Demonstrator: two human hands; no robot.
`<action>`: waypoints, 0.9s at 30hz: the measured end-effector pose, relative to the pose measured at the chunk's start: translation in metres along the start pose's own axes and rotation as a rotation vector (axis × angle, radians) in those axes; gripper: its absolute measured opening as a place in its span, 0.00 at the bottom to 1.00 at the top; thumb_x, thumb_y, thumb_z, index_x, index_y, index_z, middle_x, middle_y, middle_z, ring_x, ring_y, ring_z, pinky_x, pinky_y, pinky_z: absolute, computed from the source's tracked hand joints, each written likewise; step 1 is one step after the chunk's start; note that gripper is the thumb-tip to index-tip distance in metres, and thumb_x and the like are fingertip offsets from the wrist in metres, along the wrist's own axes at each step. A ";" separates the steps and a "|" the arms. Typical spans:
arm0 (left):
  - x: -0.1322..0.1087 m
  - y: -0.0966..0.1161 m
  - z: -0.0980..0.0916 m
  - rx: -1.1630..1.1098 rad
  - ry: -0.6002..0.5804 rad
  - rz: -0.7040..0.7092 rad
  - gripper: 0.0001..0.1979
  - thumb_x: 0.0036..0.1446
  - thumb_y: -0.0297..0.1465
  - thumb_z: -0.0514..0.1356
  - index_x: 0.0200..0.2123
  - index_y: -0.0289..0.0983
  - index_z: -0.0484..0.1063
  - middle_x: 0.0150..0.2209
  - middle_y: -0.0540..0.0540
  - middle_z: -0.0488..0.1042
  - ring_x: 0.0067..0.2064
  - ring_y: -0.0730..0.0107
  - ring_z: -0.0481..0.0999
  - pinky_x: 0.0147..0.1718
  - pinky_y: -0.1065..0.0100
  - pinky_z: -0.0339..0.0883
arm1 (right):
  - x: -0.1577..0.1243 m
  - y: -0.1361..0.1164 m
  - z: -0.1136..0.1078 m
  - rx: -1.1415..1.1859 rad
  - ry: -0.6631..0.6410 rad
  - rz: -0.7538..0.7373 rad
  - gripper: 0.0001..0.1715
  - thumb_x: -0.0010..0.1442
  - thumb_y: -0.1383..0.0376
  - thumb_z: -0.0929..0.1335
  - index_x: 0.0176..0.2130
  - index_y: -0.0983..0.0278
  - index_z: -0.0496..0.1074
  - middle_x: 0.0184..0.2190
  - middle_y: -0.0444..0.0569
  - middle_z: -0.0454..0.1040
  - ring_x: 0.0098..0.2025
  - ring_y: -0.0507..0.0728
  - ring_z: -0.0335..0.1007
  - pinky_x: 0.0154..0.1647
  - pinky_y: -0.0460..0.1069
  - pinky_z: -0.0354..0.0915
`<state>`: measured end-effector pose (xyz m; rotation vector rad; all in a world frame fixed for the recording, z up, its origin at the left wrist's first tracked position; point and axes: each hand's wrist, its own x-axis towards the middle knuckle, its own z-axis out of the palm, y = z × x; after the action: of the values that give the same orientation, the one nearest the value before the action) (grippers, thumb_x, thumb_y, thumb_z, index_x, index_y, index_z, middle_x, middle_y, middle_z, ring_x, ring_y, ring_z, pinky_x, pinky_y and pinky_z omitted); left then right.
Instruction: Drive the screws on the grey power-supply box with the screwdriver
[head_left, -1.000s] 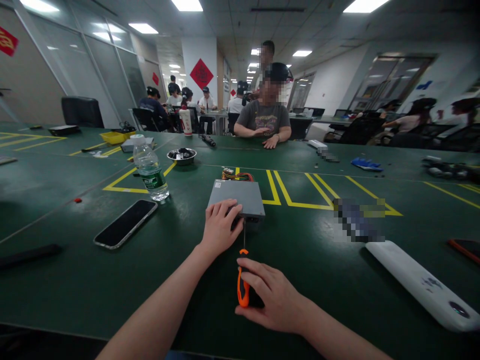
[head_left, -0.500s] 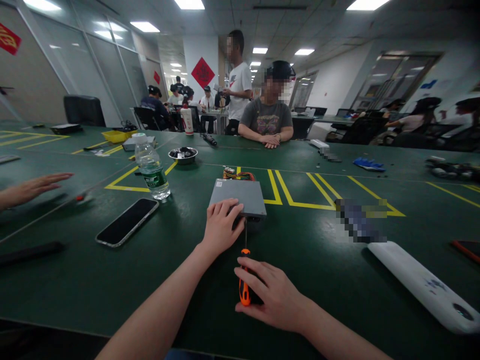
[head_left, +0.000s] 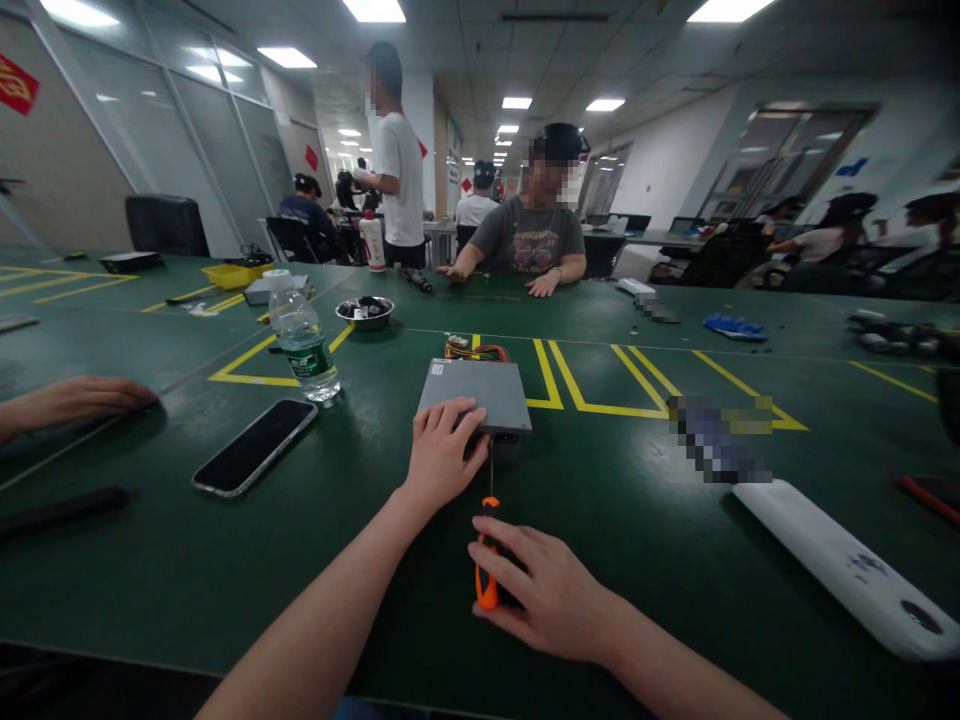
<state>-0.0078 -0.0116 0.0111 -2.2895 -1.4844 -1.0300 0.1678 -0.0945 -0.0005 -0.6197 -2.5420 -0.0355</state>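
Note:
A grey metal computer power supply (head_left: 487,388) lies on the green table, its coloured wires (head_left: 480,350) coming out at the far side. My left hand (head_left: 446,450) holds its near left corner, fingers over the top and thumb at the front face. In front of it, an orange and black screwdriver (head_left: 487,585) points away from me, its shaft reaching the near face of the case. The fingers and thumb of my right hand (head_left: 536,580) are curled about the screwdriver's handle. The exact spot where the tip touches is hidden below the case edge.
Left of the case are a water bottle (head_left: 306,345), a phone (head_left: 255,447) and a metal bowl (head_left: 364,312) of dark parts. Another person's hand (head_left: 94,402) rests at the far left. A long white device (head_left: 840,565) lies at the right. Someone sits across the table.
My right hand has shifted very slightly on the screwdriver handle; my left hand keeps its place. The co-worker's hand at left has lowered to the table. The seated person's hands have moved apart.

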 end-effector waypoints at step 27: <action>-0.001 -0.003 0.001 -0.006 -0.002 0.020 0.15 0.55 0.32 0.56 0.48 0.43 0.66 0.51 0.45 0.69 0.54 0.60 0.64 0.50 0.57 0.53 | -0.021 0.021 -0.019 -0.104 0.352 -0.126 0.22 0.53 0.64 0.63 0.47 0.72 0.62 0.40 0.62 0.74 0.40 0.59 0.74 0.36 0.52 0.70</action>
<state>-0.0103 -0.0103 0.0090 -2.3052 -1.4580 -1.0284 0.2026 -0.0874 0.0039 -0.4457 -2.2423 -0.2964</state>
